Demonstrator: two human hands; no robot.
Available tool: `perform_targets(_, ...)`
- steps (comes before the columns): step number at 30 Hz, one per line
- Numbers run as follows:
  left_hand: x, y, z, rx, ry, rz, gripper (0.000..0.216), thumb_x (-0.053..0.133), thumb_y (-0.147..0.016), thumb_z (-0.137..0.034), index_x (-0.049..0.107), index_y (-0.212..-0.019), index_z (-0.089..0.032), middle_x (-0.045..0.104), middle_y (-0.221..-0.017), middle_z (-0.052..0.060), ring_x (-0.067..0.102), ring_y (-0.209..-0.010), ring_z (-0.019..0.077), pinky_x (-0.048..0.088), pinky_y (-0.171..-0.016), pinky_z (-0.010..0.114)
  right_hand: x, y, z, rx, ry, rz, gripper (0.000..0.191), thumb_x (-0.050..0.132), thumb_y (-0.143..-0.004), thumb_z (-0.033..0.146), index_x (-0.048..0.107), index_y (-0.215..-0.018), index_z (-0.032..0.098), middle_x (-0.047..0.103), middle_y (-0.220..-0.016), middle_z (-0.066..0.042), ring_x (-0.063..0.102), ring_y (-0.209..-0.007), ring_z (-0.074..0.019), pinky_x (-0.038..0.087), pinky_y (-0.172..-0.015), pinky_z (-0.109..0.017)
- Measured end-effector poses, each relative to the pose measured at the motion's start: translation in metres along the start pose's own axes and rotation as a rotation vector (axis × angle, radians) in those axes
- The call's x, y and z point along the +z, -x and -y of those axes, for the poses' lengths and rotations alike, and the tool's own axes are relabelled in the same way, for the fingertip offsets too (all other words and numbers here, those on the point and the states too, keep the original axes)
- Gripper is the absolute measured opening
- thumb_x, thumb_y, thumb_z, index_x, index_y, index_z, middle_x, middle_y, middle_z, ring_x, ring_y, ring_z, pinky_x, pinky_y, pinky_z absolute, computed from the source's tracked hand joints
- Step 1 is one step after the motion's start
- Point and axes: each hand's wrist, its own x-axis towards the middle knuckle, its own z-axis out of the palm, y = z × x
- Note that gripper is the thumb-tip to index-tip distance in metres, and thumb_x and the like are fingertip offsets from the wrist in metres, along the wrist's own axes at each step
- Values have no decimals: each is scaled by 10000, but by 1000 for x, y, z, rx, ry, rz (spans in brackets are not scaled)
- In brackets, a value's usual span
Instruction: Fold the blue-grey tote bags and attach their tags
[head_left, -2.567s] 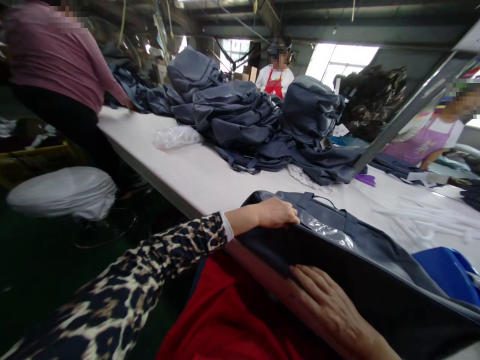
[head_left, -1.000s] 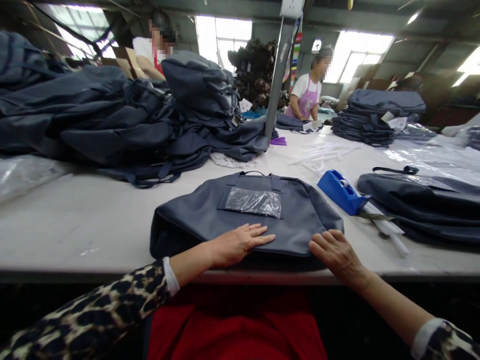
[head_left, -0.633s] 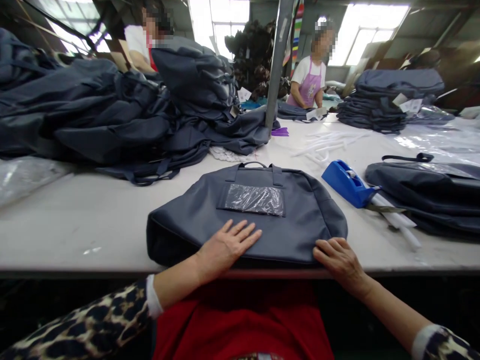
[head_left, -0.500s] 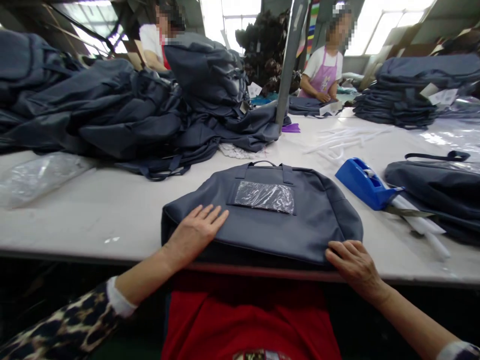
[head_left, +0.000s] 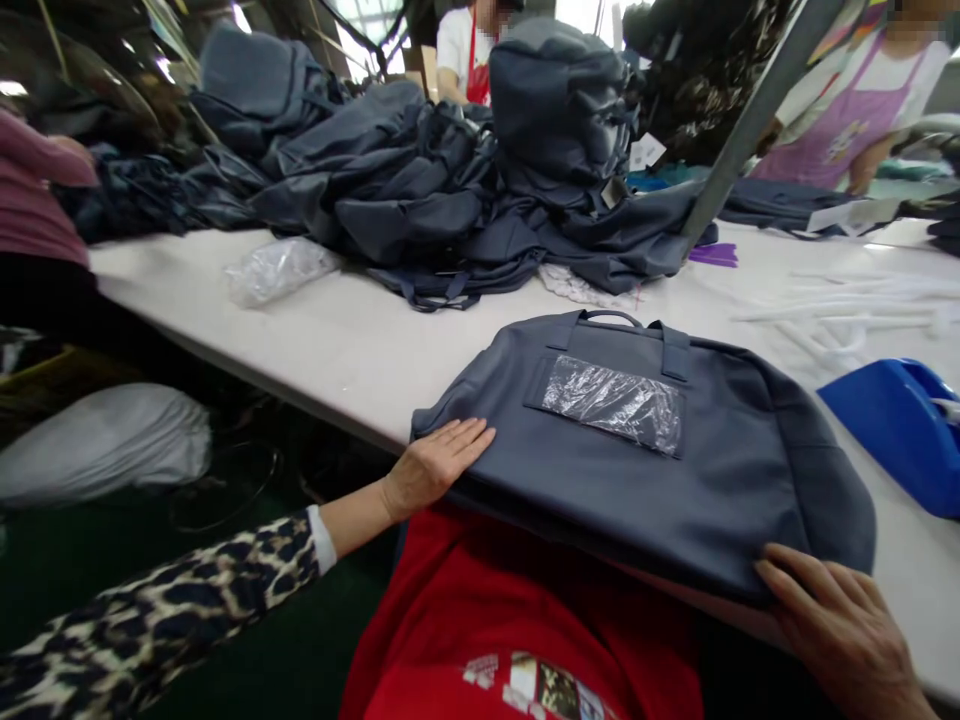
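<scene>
A dark blue-grey bag (head_left: 645,470) lies flat at the near edge of the white table (head_left: 315,330), handle away from me, with a crinkled clear plastic patch (head_left: 613,402) on its front pocket. My left hand (head_left: 435,462) rests flat on the bag's near left corner, fingers stretched out. My right hand (head_left: 844,625) is at the bag's near right corner, fingers curled over its edge and pressing on it.
A heap of blue-grey bags (head_left: 450,190) covers the table's far side, with a clear plastic bag (head_left: 274,270) beside it. A blue tape dispenser (head_left: 896,430) sits right. A slanted metal post (head_left: 750,110) rises behind. Other people work at the left (head_left: 34,200) and far side (head_left: 847,110).
My left hand slid from the bag's middle to its near left corner. My right hand stayed at the right corner. My view swung left and closer to the bag.
</scene>
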Motion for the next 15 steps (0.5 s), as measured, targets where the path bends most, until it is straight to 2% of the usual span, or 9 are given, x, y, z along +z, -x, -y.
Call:
perform_targets(3, -1, -7, 5, 12, 1, -75, 454, 341, -974, -74, 522, -1390, -106, 592, -1368, 150, 562, -1280, 236, 482, -1084, 411, -11, -9, -1, 7, 70, 82, 168, 446, -921, 170, 560, -1043, 180, 651, -1031, -122, 586, -820, -248, 438, -753, -403)
perform_targets(5, -5, -16, 7, 19, -7, -94, 413, 363, -977, -83, 573, -1332, -113, 642, -1304, 139, 613, -1214, 227, 515, -1038, 396, -19, -26, 3, 11, 98, 140, 198, 425, -922, 225, 567, -1048, 169, 650, -1007, -125, 593, -830, -270, 440, -734, -416)
perform_targets(7, -11, -26, 8, 3, -18, -104, 366, 391, -981, -98, 616, -1269, -121, 679, -1243, 125, 650, -1150, 214, 536, -994, 372, -23, -57, 16, 19, 85, 143, 314, 379, -940, 293, 567, -1151, 155, 648, -1062, -139, 604, -882, -294, 451, -749, -434)
perform_targets(10, -24, -37, 7, -12, -32, -140, 313, 424, -987, -122, 647, -1205, -133, 711, -1176, 104, 671, -1091, 203, 530, -974, 355, -20, -123, 47, -6, 21, 99, 474, 370, -947, 315, 470, -1388, 177, 626, -1231, -132, 617, -994, -296, 488, -798, -434)
perform_targets(13, -36, -30, 4, -2, -10, -174, 364, 474, -987, -155, 562, -1338, -199, 620, -1345, 87, 557, -1274, 218, 383, -1136, 418, -11, -181, 70, -91, -80, 115, 508, 395, -896, 180, 502, -1389, 236, 698, -1080, -71, 662, -830, -231, 529, -689, -368)
perform_targets(15, -38, -14, 2, -165, 59, -262, 514, 555, -964, -213, 424, -1459, -254, 450, -1510, 101, 381, -1424, 256, 250, -1204, 488, -5, -200, 68, -113, -184, 120, 499, 408, -882, 159, 562, -1338, 290, 729, -991, -26, 681, -750, -200, 533, -603, -316)
